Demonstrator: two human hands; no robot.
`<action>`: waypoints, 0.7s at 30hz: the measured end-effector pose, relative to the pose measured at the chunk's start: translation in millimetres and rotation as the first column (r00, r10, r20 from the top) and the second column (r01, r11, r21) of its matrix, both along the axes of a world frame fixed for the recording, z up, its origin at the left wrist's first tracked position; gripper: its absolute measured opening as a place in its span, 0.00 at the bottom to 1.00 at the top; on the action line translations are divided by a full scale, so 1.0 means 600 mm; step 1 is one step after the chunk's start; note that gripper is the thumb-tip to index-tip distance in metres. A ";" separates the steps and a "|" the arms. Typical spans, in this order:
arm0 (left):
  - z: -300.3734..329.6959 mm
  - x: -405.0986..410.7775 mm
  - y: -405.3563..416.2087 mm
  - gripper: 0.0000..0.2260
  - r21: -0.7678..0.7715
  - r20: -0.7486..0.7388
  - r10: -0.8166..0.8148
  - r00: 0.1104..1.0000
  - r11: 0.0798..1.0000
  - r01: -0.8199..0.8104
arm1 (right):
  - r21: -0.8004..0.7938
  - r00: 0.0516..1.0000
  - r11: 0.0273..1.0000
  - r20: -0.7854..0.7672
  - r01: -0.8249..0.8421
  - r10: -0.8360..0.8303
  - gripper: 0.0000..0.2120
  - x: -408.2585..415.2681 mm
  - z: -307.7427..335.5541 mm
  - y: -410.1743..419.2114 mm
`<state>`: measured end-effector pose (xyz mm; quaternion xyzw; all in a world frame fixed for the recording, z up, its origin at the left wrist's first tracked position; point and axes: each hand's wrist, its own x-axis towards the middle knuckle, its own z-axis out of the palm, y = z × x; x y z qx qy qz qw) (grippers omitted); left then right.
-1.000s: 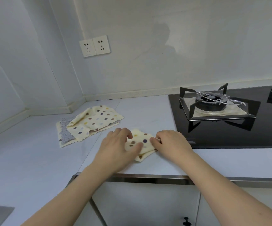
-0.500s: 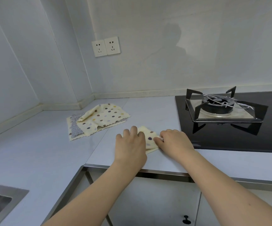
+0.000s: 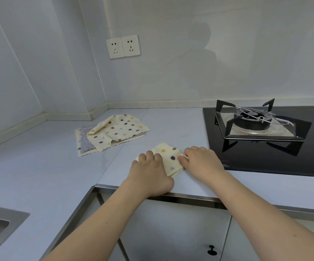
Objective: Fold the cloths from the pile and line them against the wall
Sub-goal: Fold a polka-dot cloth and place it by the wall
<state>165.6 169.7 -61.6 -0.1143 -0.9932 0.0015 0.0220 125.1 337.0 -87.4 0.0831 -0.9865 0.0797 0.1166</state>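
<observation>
Small folded cream cloth with coloured polka dots [image 3: 168, 159] flat on the pale grey counter [image 3: 39, 176], near the front edge, just left of the black glass gas hob [image 3: 265, 147]. Set diamond-wise, one corner toward the wall, another toward the counter's edge; nearly square, no clear long axis. Between the two hands, partly under both. Left hand [image 3: 150, 172] palm down over the cloth's left part, fingers curled at the knuckles and pressing; whether gripping cannot be told. Right hand [image 3: 201, 162] on the cloth's right corner, fingers bent, fingertips [image 3: 180, 158] seeming to pinch the edge. Farther back and left, well apart from the hands, loose pile of unfolded cream dotted cloths [image 3: 113, 134] with a grey patterned one beneath, short of the white wall [image 3: 190, 72].
</observation>
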 end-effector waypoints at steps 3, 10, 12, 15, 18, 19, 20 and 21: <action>-0.003 0.012 -0.023 0.29 0.077 0.145 -0.043 0.988 0.996 0.032 | -0.056 1.000 0.998 -0.017 0.015 -0.016 0.12 0.002 0.000 0.001; -0.019 0.010 -0.071 0.13 0.415 0.063 -0.024 0.998 0.910 -0.004 | -0.014 0.992 0.994 0.054 0.111 -0.110 0.20 0.020 0.011 -0.020; -0.016 0.005 -0.065 0.12 0.418 0.106 -0.011 0.994 0.908 -0.034 | -0.073 0.983 0.990 0.142 0.123 -0.112 0.18 0.028 0.021 -0.021; -0.002 -0.001 -0.068 0.19 0.354 0.223 -0.043 0.974 0.934 -0.040 | -0.353 0.969 0.927 0.242 0.130 -0.044 0.12 0.037 0.035 -0.016; 0.029 -0.011 -0.076 0.26 0.309 0.373 -0.080 0.924 0.950 -0.042 | -0.669 0.965 0.727 0.260 0.156 0.033 0.07 0.040 0.041 -0.012; 0.039 -0.018 -0.078 0.26 0.370 0.420 -0.108 0.901 0.927 -0.061 | -0.740 0.968 0.653 0.249 0.161 0.043 0.07 0.041 0.044 -0.010; 0.049 -0.026 -0.079 0.25 0.460 0.432 -0.129 0.893 0.883 -0.094 | -0.791 0.971 0.591 0.235 0.159 0.053 0.07 0.042 0.049 -0.008; 0.057 -0.038 -0.078 0.24 0.552 0.395 -0.130 0.910 0.825 -0.121 | -0.821 0.974 0.553 0.215 0.144 0.067 0.09 0.043 0.056 -0.005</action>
